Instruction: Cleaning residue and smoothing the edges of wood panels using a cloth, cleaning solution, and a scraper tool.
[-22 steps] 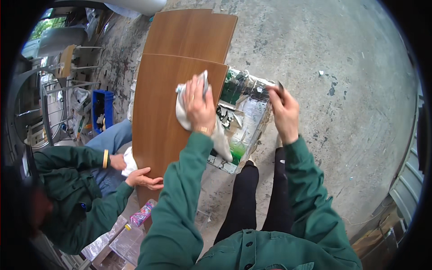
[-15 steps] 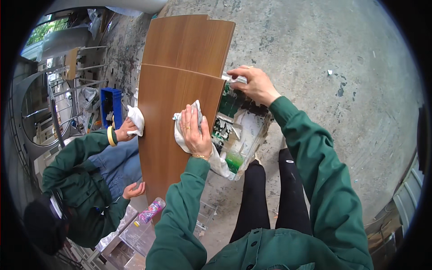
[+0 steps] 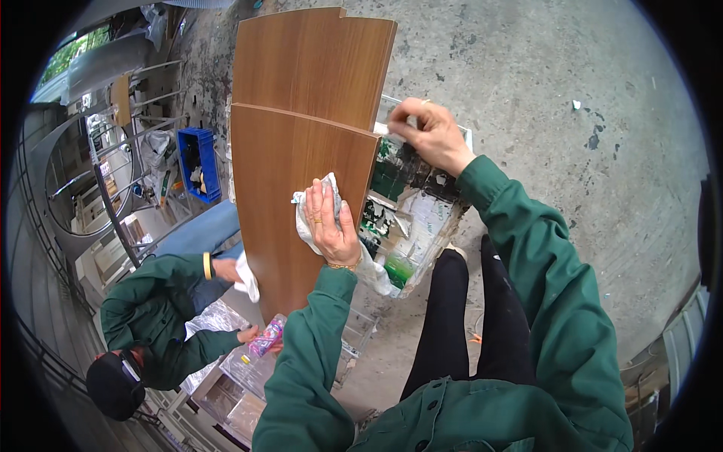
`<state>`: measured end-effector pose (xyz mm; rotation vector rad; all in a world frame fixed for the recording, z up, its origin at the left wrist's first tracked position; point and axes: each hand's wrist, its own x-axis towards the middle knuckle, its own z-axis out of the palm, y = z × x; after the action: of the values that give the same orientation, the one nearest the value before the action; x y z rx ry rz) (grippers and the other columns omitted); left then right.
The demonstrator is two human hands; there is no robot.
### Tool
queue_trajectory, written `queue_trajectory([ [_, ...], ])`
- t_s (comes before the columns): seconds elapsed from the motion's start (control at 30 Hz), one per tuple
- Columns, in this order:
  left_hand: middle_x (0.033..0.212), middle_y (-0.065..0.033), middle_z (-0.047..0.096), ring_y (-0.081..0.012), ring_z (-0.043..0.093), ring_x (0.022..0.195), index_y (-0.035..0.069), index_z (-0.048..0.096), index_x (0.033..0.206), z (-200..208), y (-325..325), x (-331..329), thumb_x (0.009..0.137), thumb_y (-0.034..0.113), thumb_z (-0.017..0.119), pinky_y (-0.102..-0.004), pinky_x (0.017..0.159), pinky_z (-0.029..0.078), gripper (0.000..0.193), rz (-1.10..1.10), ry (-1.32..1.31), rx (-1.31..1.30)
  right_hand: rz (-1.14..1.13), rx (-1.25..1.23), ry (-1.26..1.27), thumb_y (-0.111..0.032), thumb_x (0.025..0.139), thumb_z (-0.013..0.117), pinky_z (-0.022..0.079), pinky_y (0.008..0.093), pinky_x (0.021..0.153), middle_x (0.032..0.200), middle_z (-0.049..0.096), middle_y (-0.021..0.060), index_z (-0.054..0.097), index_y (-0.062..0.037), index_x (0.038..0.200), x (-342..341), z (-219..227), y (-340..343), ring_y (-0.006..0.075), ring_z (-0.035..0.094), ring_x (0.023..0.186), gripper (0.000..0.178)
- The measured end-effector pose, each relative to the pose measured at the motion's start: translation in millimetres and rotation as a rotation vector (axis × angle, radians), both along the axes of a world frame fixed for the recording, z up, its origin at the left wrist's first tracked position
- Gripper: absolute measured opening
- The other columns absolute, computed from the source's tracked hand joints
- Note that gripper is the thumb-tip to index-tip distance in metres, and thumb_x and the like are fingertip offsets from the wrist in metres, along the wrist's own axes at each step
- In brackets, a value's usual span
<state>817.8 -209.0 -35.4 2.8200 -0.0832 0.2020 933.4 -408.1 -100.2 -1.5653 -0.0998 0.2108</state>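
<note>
My left hand (image 3: 331, 230) presses a whitish cloth (image 3: 305, 218) against the upper brown wood-grain panel (image 3: 282, 169), near its right edge. Its fingers lie long and close together, with the cloth's tail hanging over that edge. Past the panel's right corner, my right hand (image 3: 437, 135) is closed, fingers curled and thumb drawn in. A small white bit shows by its fingertips, but what they grip is blurred. Under the first panel lies a second brown panel (image 3: 309, 60), reaching farther away. Both rest above a paint-stained, plastic-wrapped support (image 3: 422, 215).
At left, a co-worker holds a white cloth (image 3: 246, 277) by the panel's edge and a pink-purple package (image 3: 268, 337). A blue crate (image 3: 198, 164) stands beyond, near metal racks (image 3: 113, 177). Plastic-wrapped boxes (image 3: 245, 377) sit at lower left. Stained concrete floor (image 3: 542, 98) spreads right.
My right hand has shifted slightly right, its fingers curling in. My left hand stays on the cloth. The co-worker's cloth has moved nearer along the edge, and their other hand has taken the pink-purple package.
</note>
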Motion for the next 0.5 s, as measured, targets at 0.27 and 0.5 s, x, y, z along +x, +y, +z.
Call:
queue_trajectory([
  [0.27,0.126,-0.0182,0.043,-0.0347,0.036,0.120,-0.003,0.050,0.114,0,-1,1,0.082,0.010,0.050,-0.0440,0.100,0.024,0.035,-0.008,-0.001,0.011,0.119,-0.141,-0.134,-0.024,0.076,0.064,0.041,0.0278,0.059,0.071,0.056,0.0026,0.057,-0.0049,0.088,0,5,-10,0.0129,0.050,0.061,0.023],
  [0.5,0.126,-0.0166,0.044,-0.0348,0.038,0.118,-0.001,0.050,0.114,0,0,1,0.081,0.010,0.052,-0.0437,0.099,0.026,0.035,-0.006,-0.017,0.024,0.048,-0.186,0.080,-0.018,0.082,0.047,0.042,0.0317,0.066,0.080,0.055,0.0111,0.045,-0.0015,0.098,6,36,-9,0.0227,0.053,0.071,0.023],
])
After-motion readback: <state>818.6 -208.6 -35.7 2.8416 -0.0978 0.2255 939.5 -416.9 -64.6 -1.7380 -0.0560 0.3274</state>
